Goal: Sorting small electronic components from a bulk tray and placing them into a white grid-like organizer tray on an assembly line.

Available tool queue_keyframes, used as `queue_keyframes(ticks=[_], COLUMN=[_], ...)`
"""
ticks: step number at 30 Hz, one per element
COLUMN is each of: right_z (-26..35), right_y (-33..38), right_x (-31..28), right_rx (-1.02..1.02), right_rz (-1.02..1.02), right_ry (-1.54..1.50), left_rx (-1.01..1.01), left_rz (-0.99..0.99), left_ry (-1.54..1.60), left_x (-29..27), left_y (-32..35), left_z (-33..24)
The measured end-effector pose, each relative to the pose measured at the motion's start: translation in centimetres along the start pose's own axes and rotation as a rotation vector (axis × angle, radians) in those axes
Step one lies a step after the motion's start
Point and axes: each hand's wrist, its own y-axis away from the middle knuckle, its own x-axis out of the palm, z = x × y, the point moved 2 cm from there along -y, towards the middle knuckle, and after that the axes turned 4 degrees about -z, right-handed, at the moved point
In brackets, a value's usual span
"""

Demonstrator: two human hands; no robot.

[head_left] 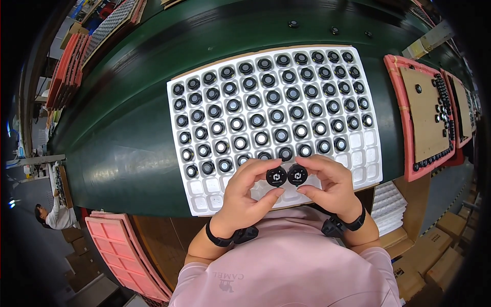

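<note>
My left hand (244, 192) pinches a round black cap-like part (276, 176) between thumb and forefinger. A matching round black part (297, 174) sits in a pinch of my right hand (333, 185). Both parts are held side by side, white-marked faces up, their edges touching or nearly so. Below them lies a white moulded tray (378, 166) with rows of square pockets. Most pockets hold similar black parts (276, 116) with pale round centres. Bare white pockets show at the near left corner and along the right side. My hands hide part of the nearest rows.
The tray lies on a dark green conveyor belt (123, 169). A few loose black parts (293, 24) rest on its far side. Pink foam trays (409, 153) stand at right, more (115, 240) at lower left. White trays (388, 207) are stacked at lower right. A person (53, 212) is at far left.
</note>
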Motion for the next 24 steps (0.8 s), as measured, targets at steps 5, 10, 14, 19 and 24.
queue_keyframes(ticks=[5, 10, 14, 19, 24], right_z=[-0.3, -0.5, -0.7, 1.1, 7.3], right_y=[0.2, 0.3, 0.4, -1.0, -5.2], right_x=[-0.2, 0.1, 0.0, -0.6, -2.8], right_rx=[-0.007, -0.037, -0.017, -0.107, -0.185], right_rz=[-0.007, -0.035, -0.061, -0.009, 0.092], right_ry=[-0.034, 0.034, -0.007, 0.025, 0.172], left_rx=[0.008, -0.004, -0.009, 0.035, 0.079], left_rz=[0.018, -0.009, -0.026, -0.036, -0.050], left_ry=[-0.029, -0.077, -0.075, -0.089, -0.105], left_x=[-0.2, 0.1, 0.0, -0.3, -1.2], left_y=[0.0, 0.0, -0.3, -0.8, -0.9], left_z=[0.1, -0.1, 0.0, -0.4, -0.6])
